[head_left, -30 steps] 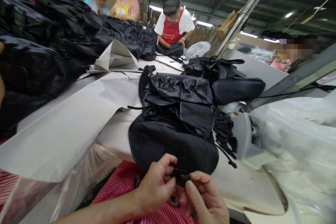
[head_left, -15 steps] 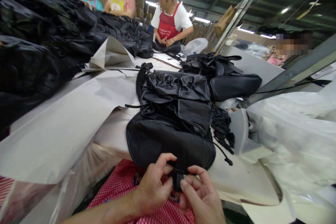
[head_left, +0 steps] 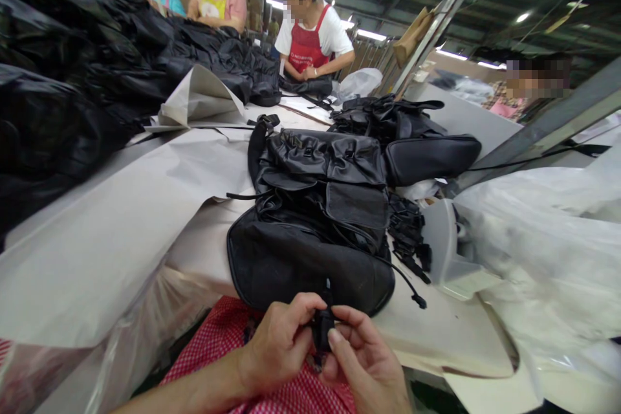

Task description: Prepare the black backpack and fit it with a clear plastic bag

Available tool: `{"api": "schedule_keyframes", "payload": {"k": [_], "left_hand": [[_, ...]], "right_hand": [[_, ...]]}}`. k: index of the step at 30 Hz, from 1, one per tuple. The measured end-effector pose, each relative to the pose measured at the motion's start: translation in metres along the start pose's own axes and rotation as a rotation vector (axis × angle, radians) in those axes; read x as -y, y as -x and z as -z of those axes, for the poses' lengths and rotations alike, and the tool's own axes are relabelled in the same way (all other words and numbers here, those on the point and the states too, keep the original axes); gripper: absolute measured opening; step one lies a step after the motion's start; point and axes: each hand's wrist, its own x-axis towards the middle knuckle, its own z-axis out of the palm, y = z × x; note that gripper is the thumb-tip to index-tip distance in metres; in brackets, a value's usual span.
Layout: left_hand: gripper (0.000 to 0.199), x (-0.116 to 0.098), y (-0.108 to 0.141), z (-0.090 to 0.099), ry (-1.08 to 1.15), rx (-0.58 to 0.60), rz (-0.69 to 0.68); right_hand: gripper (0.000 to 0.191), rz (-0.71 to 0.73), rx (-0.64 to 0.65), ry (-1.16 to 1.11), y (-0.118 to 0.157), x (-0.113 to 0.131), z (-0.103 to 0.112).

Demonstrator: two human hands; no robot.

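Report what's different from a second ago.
The right hand has drawn closer to the left hand, and the small black strap piece pinched between them has turned from crosswise to roughly lengthwise. Farther off, the co-worker in the red apron has brought both hands together. Neither of the wearer's hands has let go; the glossy black pocketed bag lies as before.

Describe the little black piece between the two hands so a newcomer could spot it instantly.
Find the black leather-look backpack on the pale worktable, then its wide, rounded black flap nearest the camera. At that flap's near edge, the left hand and right hand pinch a short black strap piece. Unlike the thin, knob-ended black cord to the right, it is broader and hand-held.
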Motion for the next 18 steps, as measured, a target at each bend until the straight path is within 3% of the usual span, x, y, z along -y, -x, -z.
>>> {"api": "schedule_keyframes", "payload": {"k": [4, 12, 18], "left_hand": [[0.039, 0.002, 0.0, 0.002, -0.064, 0.013, -0.046], [0.032, 0.002, -0.001, 0.009, -0.174, -0.021, -0.128], [0.029, -0.004, -0.005, 0.013, -0.229, -0.031, -0.133]], "right_hand": [[0.049, -0.05, 0.047, -0.026, -0.001, 0.002, 0.001], [0.049, -0.095, -0.012, -0.064, -0.004, -0.007, -0.001], [0.044, -0.013, -0.003, -0.094, -0.002, -0.013, 0.002]]}}
